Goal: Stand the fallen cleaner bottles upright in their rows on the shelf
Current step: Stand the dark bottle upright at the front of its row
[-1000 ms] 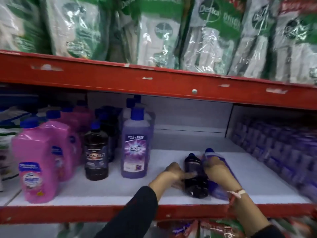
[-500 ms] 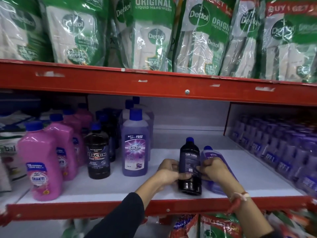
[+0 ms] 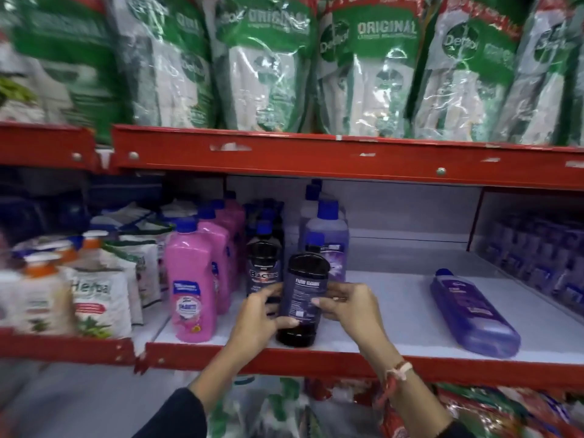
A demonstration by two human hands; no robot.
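Black cleaner bottle (image 3: 301,298) stands upright, pinched between left hand (image 3: 259,314) and right hand (image 3: 350,306) fingers (image 3: 319,301).

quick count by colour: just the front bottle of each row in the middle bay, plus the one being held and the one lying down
pink: 1, the pink bottle
dark: 2, the dark row bottle and the held dark bottle, gripped by the left hand and right hand
purple: 2, the standing purple bottle and the fallen purple bottle
total: 5
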